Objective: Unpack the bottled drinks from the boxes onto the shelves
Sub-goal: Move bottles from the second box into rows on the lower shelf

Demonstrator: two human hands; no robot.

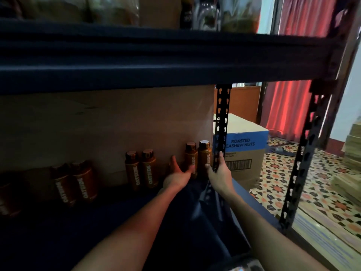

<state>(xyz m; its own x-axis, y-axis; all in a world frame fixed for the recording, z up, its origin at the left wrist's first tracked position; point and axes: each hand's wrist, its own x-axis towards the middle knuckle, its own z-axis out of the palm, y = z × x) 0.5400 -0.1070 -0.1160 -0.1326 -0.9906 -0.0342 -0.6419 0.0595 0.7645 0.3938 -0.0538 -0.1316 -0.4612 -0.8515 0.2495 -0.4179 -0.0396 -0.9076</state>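
– Reaching right into the lower shelf point(117, 222), both arms, are you seeing it?
– Yes. The left hand point(179, 174) is lying released, thumb spread wide, fingers touching the foot of the second-last bottle point(191, 156).
– And the right hand point(218, 173)?
– It is resting against the end bottle point(204, 153), beside the upright post point(221, 122); grasping or not, I cannot tell.
– More bottles point(140, 169) are standing upright further left, against the cardboard box point(117, 124).
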